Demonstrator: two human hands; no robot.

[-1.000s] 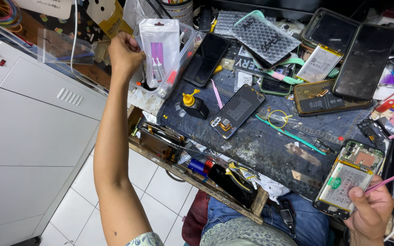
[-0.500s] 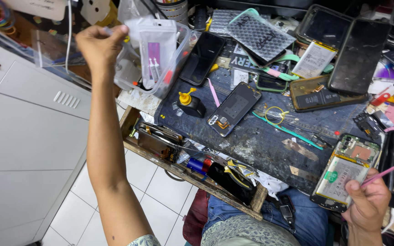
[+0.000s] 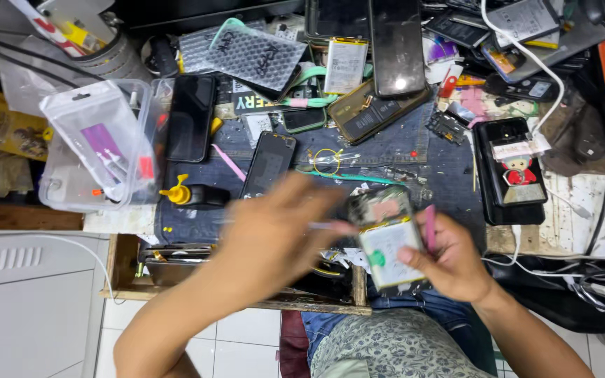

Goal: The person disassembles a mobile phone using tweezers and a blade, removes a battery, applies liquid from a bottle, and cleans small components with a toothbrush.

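My right hand [image 3: 456, 262] holds an opened phone [image 3: 386, 238] over the table's front edge, its back off and a pale battery showing. A pink pry stick [image 3: 430, 227] is tucked between the same fingers. My left hand [image 3: 274, 231] is blurred by motion, just left of the phone, fingertips almost touching it. A thin pale streak [image 3: 320, 225] runs from those fingertips to the phone; whether it is a held tool I cannot tell.
A clear plastic box with a zip pouch [image 3: 96, 150] stands at the left. A black bottle with a yellow nozzle [image 3: 194, 194] and a black phone [image 3: 267, 164] lie on the denim mat [image 3: 414, 150]. Phones, batteries and cables crowd the back and right. A wooden tray [image 3: 124, 266] hangs at the front edge.
My left hand has come down from the plastic box at the upper left to the phone. My right hand has lifted the opened phone off the table toward the middle.
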